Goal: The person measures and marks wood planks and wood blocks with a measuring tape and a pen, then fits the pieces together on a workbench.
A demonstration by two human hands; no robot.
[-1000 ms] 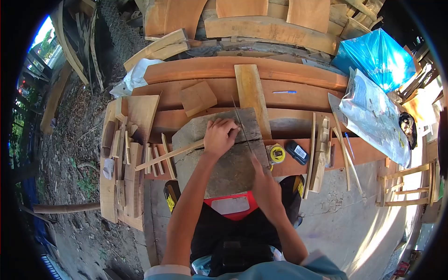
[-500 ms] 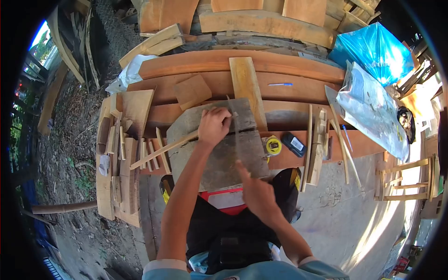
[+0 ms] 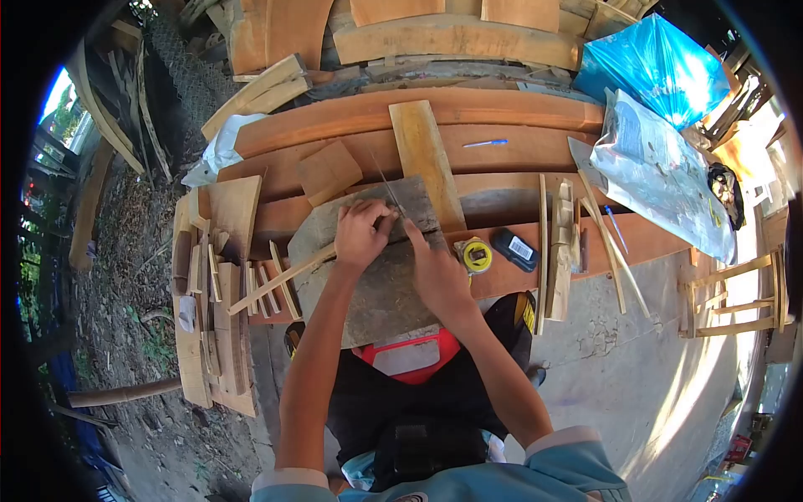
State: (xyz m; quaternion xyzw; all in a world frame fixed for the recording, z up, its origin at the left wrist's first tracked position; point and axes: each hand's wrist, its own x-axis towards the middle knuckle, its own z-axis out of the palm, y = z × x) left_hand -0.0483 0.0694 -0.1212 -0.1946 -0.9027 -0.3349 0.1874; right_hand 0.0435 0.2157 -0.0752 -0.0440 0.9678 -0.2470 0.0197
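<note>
My left hand (image 3: pixel 363 234) is closed on a thin wooden strip (image 3: pixel 280 282), pressing it down on a worn grey wooden board (image 3: pixel 381 305). The strip slants out to the left, past the board's edge. In my right hand (image 3: pixel 441 278) is a narrow saw blade (image 3: pixel 385 177), its handle end hidden by my fingers. The blade points away from me and crosses beside my left fingertips, near the strip's end. Whether its edge touches the wood I cannot make out.
Right of the board lie a yellow tape measure (image 3: pixel 476 256) and a dark box (image 3: pixel 514 249). Wood offcuts (image 3: pixel 237 335) lie to the left. A blue pen (image 3: pixel 485 143) rests on the reddish planks (image 3: pixel 535 146); a blue plastic bag (image 3: pixel 657 71) stands at the back right.
My right hand has moved forward, close to my left hand, and the blade now reaches farther over the board's far edge. My left hand still holds the strip.
</note>
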